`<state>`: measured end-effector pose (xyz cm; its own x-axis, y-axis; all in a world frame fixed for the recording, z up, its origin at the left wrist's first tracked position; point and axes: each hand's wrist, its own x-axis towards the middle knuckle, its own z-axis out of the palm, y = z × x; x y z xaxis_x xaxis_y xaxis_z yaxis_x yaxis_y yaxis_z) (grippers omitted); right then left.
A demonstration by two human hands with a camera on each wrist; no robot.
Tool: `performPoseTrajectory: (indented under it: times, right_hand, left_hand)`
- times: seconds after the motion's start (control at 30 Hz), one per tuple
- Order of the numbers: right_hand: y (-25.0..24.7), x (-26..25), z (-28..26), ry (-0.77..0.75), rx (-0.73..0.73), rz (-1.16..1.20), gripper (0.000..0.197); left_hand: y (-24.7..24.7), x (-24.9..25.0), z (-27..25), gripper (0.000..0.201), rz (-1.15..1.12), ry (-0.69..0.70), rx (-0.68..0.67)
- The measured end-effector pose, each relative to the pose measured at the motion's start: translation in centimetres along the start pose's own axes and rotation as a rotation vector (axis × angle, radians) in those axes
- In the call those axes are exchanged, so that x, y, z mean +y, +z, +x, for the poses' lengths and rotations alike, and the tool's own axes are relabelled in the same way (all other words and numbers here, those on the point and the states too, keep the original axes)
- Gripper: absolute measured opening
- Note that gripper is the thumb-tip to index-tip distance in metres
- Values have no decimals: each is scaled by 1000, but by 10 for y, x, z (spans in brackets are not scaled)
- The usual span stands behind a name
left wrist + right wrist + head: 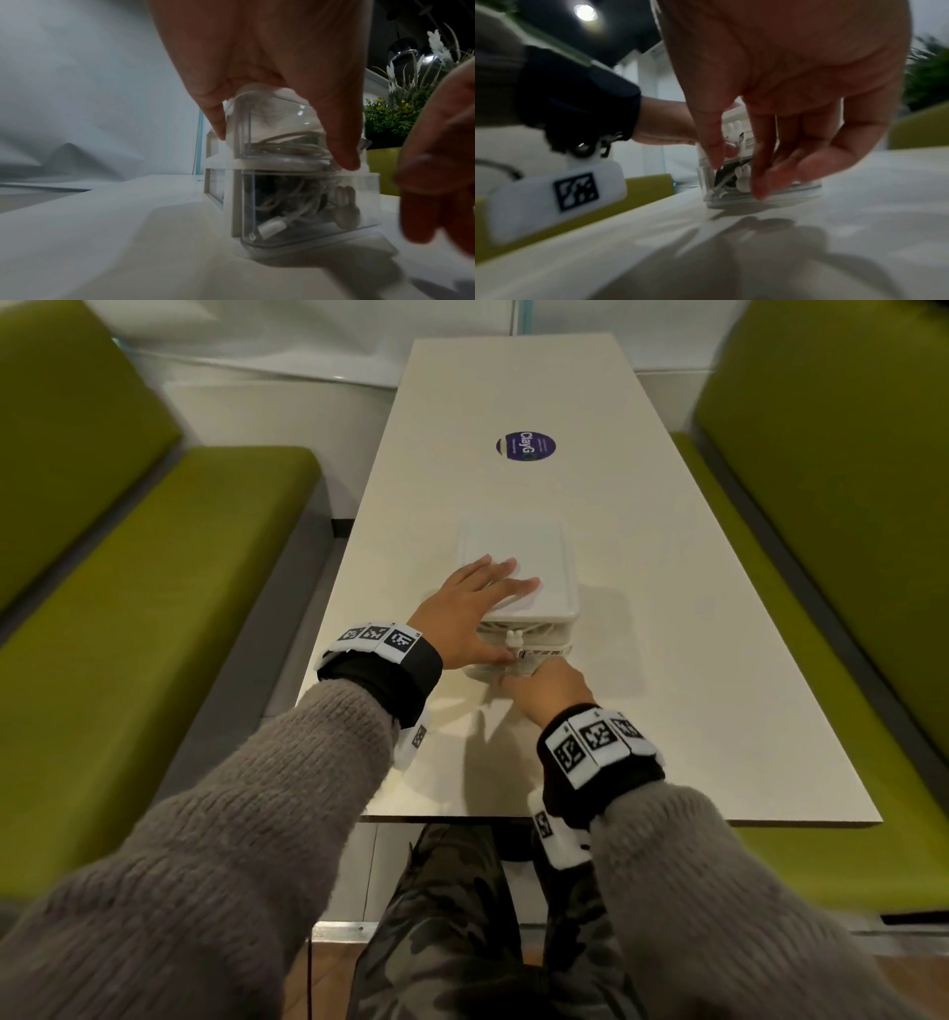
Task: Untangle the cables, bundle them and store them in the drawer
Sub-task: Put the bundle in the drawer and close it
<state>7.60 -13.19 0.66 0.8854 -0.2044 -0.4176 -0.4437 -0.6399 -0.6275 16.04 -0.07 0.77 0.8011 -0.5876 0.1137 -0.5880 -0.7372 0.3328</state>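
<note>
Setting: white table (642, 618) btwn two green benches (169, 588); purple round sticker (526, 446) on far part of tabletop.
Drawer unit: small white box (518, 567), two clear drawers stacked, near front-centre of table; bunny-shaped knobs (743, 178) on drawer fronts.
Upper drawer: (277, 130) pushed in, white cable coil visible thru clear front.
Lower drawer: (303, 209) sticking out a little from unit; holds cables (277, 221), white, loosely bundled, plug end low at front-left corner.
Left hand: (470, 613) flat on unit top, fingers spread & straight; thumb down on upper drawer front, pressing, not wrapped round anything.
Right hand: (547, 690) at lower drawer front, fingers (762, 154) pointing down, tips against the clear panel near knob; looks like push contact, no clear pinch — blurred.
Wrists: black bands w/ white marker tags (595, 742), grey knit sleeves (246, 814).
Background: potted greenery (401, 113) behind unit in left wrist view.
</note>
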Motion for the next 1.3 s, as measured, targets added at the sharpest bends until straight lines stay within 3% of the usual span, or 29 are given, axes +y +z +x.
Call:
performPoseTrajectory:
  times: [0.17,0.23,0.37,0.5,0.6,0.67,0.8,0.97,1.1,1.23,1.3]
  right_hand:
    - [7,-6,16,260,-129,677,15]
    - [9,1,14,307,-141,820,9]
    - [15,10,13,334,-132,951,16]
    - [13,10,9,363,-129,963,26]
    - [7,9,3,353,-149,913,22]
    - [5,7,3,315,-66,846,28]
    - [-4,6,9,267,276,807,52]
    - [-12,7,21,268,260,855,76]
    - [-7,17,28,154,237,783,66]
    - [-9,21,32,113,221,800,41]
    - [-12,22,31,86,204,823,46]
  left_hand:
    - [-2,0,1,86,-19,0,-9]
    - [-2,-1,2,86,-23,-2,-15]
    - [0,0,2,83,-51,-10,6]
    - [2,6,0,83,-39,-26,47]
    - [7,15,-1,83,17,-68,115]
    - [11,20,-1,81,61,-88,151]
    - [14,18,1,76,83,-54,190]
    - [8,13,-1,80,7,-23,114]
    - [-1,5,-1,97,20,-1,-28]
    - [0,7,0,97,28,-5,-19]
    - [1,6,0,95,30,-3,-5]
